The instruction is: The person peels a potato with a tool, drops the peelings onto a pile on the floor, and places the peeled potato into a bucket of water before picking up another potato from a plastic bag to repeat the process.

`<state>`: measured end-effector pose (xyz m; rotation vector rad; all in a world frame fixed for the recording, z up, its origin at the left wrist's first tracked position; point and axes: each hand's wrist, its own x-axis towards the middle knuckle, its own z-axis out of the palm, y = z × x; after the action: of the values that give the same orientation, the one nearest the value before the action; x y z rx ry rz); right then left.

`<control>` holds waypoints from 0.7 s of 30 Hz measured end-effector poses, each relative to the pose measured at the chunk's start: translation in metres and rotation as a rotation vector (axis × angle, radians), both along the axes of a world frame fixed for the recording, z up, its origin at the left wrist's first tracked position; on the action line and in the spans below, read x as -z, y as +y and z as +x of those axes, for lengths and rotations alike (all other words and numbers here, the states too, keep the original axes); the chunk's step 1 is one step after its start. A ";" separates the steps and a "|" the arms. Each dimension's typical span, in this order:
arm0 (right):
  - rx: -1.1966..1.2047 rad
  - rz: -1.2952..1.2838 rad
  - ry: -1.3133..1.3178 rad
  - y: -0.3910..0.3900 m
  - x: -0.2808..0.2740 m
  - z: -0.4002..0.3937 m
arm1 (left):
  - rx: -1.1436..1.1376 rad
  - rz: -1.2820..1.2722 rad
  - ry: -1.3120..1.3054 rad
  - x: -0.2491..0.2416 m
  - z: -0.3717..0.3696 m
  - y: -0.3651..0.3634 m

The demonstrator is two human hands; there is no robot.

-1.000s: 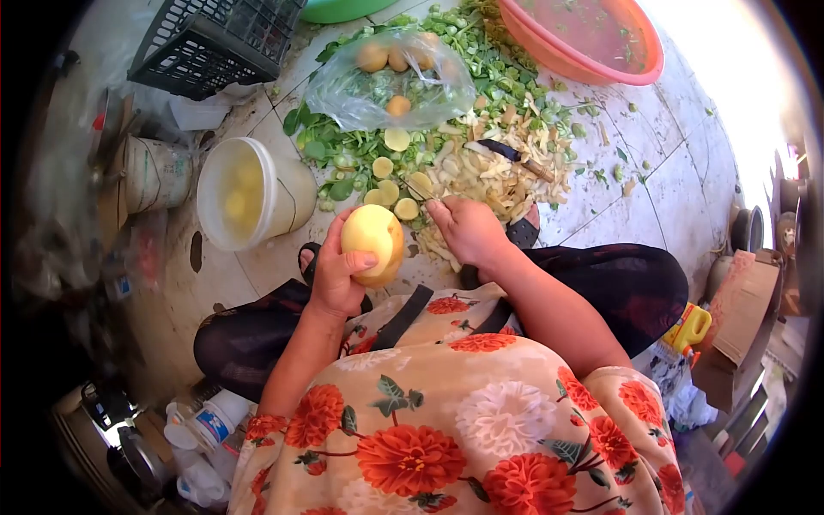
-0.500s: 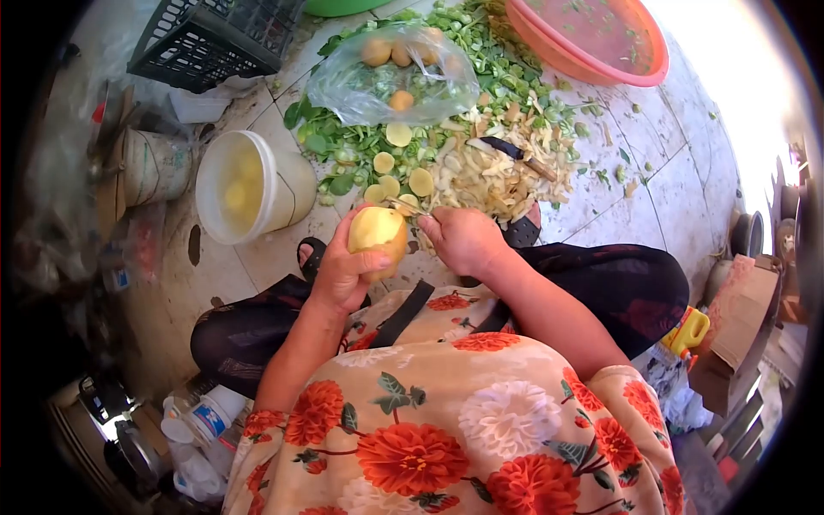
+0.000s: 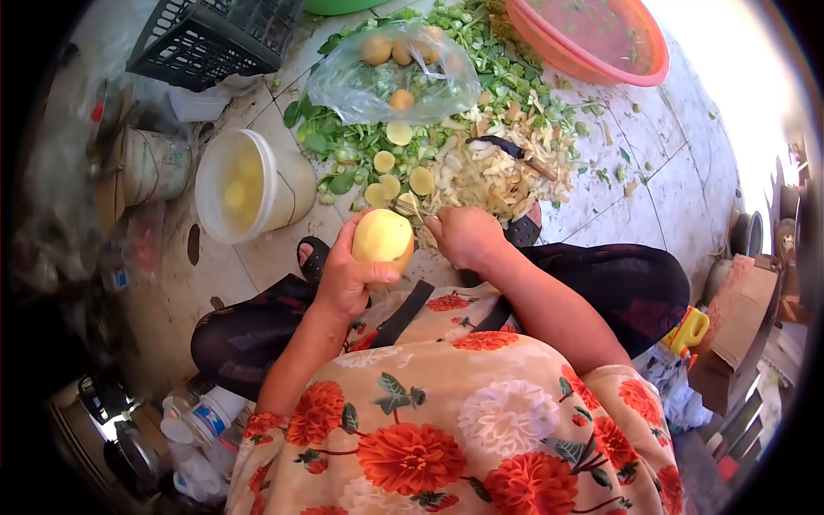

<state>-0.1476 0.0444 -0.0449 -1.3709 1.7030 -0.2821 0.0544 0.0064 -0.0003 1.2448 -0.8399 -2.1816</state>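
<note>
My left hand (image 3: 346, 279) is wrapped round a large potato (image 3: 383, 236), whose upper side is peeled to pale yellow while brown skin shows low on its right. Closed round the handle of a peeler (image 3: 408, 209) is my right hand (image 3: 468, 237); the tool's metal end points left, close to the potato's top right. Beyond my hands lies a pile of peelings (image 3: 481, 176), with a dark-and-brown handled tool (image 3: 515, 154) on it. Several round yellow slices (image 3: 421, 180) rest left of the peelings.
Left stands a white bucket (image 3: 287, 190) with yellow pieces in liquid. Green trimmings (image 3: 343, 159) lie under a clear bag (image 3: 343, 94) of brown potatoes. A black crate (image 3: 210, 43) is back left, a pink basin (image 3: 592, 69) back right. A cardboard box (image 3: 730, 335) sits right.
The potato has turned in my left hand and shows more peeled surface. My right hand and the peeler have shifted slightly.
</note>
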 end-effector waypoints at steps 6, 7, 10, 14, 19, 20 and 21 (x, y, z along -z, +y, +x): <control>0.126 -0.074 -0.022 0.002 -0.032 0.003 | -0.090 -0.019 -0.068 0.001 -0.001 -0.006; 0.028 -0.101 -0.048 0.006 -0.042 0.008 | -0.103 -0.031 -0.099 0.001 -0.002 -0.008; -0.091 -0.137 -0.038 0.013 -0.044 0.017 | -0.078 -0.007 -0.147 0.001 -0.002 -0.007; 0.003 -0.036 0.045 0.001 -0.001 0.003 | -0.022 -0.011 -0.126 0.001 -0.001 0.000; 0.155 -0.144 0.002 -0.001 -0.013 0.000 | -0.119 -0.006 -0.061 -0.003 0.001 -0.006; 0.154 -0.141 -0.004 0.004 -0.018 0.004 | -0.128 0.019 -0.074 -0.004 0.002 -0.007; 0.103 -0.163 -0.048 0.008 -0.023 0.008 | -0.124 0.018 -0.078 -0.005 0.002 -0.008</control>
<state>-0.1392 0.0526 -0.0217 -1.3832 1.7447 -0.5183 0.0565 -0.0014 0.0044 1.3616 -0.7538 -2.0584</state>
